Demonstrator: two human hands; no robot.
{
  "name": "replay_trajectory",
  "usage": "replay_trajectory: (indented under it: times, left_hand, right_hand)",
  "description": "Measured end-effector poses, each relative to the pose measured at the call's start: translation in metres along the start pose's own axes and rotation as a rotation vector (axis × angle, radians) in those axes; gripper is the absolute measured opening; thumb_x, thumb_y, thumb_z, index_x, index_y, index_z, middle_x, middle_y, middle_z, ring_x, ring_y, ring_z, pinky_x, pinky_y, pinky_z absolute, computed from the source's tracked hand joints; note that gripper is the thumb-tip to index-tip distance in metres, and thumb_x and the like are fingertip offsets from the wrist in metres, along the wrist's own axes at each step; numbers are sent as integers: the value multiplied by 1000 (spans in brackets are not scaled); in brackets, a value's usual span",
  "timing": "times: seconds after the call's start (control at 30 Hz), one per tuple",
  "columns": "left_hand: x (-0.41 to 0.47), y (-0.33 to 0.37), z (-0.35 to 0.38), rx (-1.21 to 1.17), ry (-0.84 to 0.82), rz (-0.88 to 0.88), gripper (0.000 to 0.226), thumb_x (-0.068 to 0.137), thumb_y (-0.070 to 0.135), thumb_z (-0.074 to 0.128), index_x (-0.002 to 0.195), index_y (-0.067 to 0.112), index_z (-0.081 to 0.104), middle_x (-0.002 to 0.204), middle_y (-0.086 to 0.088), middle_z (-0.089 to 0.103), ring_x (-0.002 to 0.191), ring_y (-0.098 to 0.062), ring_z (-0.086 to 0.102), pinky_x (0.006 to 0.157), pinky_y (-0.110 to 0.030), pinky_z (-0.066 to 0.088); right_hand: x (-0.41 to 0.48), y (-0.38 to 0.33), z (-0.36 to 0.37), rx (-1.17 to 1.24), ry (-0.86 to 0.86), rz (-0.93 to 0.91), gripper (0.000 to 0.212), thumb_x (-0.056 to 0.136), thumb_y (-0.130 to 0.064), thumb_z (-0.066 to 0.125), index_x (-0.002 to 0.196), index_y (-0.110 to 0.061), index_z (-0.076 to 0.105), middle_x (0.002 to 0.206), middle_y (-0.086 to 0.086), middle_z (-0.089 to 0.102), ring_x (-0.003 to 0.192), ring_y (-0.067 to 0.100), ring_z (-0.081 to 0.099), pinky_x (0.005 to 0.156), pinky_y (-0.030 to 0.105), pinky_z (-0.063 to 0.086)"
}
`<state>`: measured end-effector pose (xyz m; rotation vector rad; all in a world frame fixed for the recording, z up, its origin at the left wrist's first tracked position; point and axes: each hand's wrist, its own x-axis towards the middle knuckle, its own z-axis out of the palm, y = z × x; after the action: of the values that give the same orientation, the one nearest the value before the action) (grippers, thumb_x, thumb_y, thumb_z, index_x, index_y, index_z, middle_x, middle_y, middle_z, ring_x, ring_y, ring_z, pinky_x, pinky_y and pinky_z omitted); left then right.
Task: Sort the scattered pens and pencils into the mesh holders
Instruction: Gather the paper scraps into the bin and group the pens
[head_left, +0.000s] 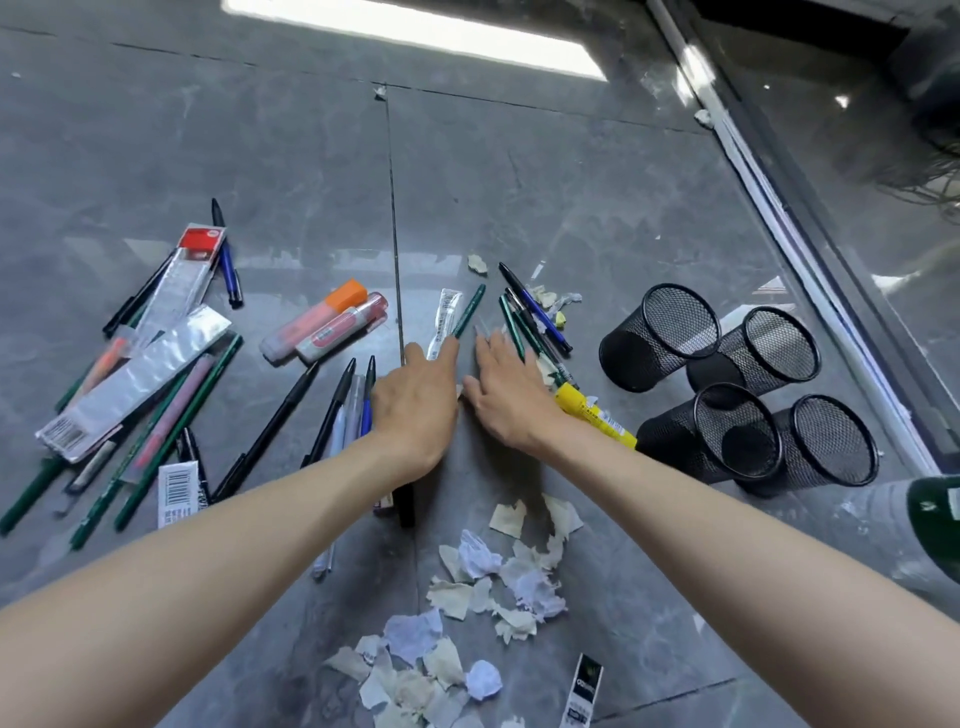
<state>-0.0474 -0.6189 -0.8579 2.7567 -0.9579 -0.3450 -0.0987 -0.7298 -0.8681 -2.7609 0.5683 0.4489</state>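
On the grey tiled floor, middle: both bare arms reach forward, the two hands side by side and close together.
Left grip (415, 397): palm down, fingers fairly straight and wide, closed round nothing; a fingertip touches the near end of a green pencil (469, 310) and the white wrapper (445, 322) lying just beside it.
Right grip (506, 397): palm down, fingers spread and loose, holding nothing; whether the fingertips touch the tile I cannot tell.
Mesh holders (660, 338): four black ones, grouped at the right, well apart from the green pencil, mouths facing the camera.
Right bunch of pens (535, 317): green pencils and a blue pen lying between the right grip and the holders, mixed with small paper scraps.
In the way: a yellow tube (595, 415) lies between the right wrist and the nearer holders.
Left of the left grip: black pens (270, 426) and a blue one, partly under the forearm.
Highlighters (322, 325): two, one with an orange cap, lying side by side.
Far left heap: green pencils (176, 431) under clear packaging (140, 374), plus a packet with a red label (200, 244) and a barcode label (177, 491).
Near side: torn paper scraps (483, 587) strewn between the forearms.
Right edge: a metal rail (779, 208) with glass behind it.
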Motion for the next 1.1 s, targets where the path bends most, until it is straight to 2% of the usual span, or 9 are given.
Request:
replay_trajectory:
  times: [0.13,0.23,0.33,0.43,0.53,0.67,0.8,0.97,1.1]
  left_hand:
    - [9,-3,-4,66,33,-30,41,93,6,43,131,12,31,119,-18,39,81,-40,59,60,-37,35]
    - [18,3,-4,123,40,-16,41,85,0,45,124,9,37,122,-16,36,84,-35,61,54,-34,34]
    - [29,8,-5,163,79,18,35,83,1,50,117,9,43,121,-15,37,99,-31,51,53,-33,33]
    - [30,7,0,73,157,183,24,83,3,54,104,9,45,107,-13,42,83,-26,39,55,-34,26]
    - [14,7,17,-7,112,229,18,87,2,48,100,12,42,96,-8,37,73,-20,28,53,-31,23]
    - [0,14,33,-160,27,388,19,86,2,45,99,15,40,90,-2,34,80,-26,45,55,-34,31]
    - [23,5,24,-252,108,216,14,93,12,45,106,10,49,106,-7,40,93,-24,45,64,-32,37]
    - [34,5,26,-310,-19,487,17,85,8,51,102,9,54,105,-5,42,86,-24,49,67,-38,49]
    - [80,7,20,-251,153,364,32,90,10,50,121,5,50,135,-13,36,118,-30,39,86,-38,44]
  right_hand:
    - [-31,5,5,133,250,-144,33,92,-3,40,122,-3,54,124,16,56,119,33,50,113,38,17]
    - [-42,16,5,138,462,-9,26,84,0,52,106,-6,65,109,10,62,104,30,55,95,33,32]
    - [-35,31,-4,2,414,233,16,87,-26,57,95,-14,65,95,4,65,97,25,55,82,32,23]
    - [-26,39,-9,-39,288,357,31,84,-44,61,82,-14,67,87,6,68,91,28,59,76,34,23]
    - [-22,41,-9,18,253,402,21,80,-32,63,74,-12,66,82,8,68,87,31,60,76,34,26]
    - [-22,40,-13,138,290,412,20,71,-32,59,70,-11,58,71,6,63,75,31,56,70,33,32]
    - [-24,41,-21,313,244,408,22,70,-27,59,85,-19,47,74,0,57,77,27,55,60,32,37]
    - [-20,46,-29,230,243,398,8,78,-21,46,73,-18,41,68,1,49,73,31,47,58,34,29]
    - [-4,55,-36,275,265,417,18,82,-12,40,65,-16,34,67,5,45,75,33,47,57,34,27]
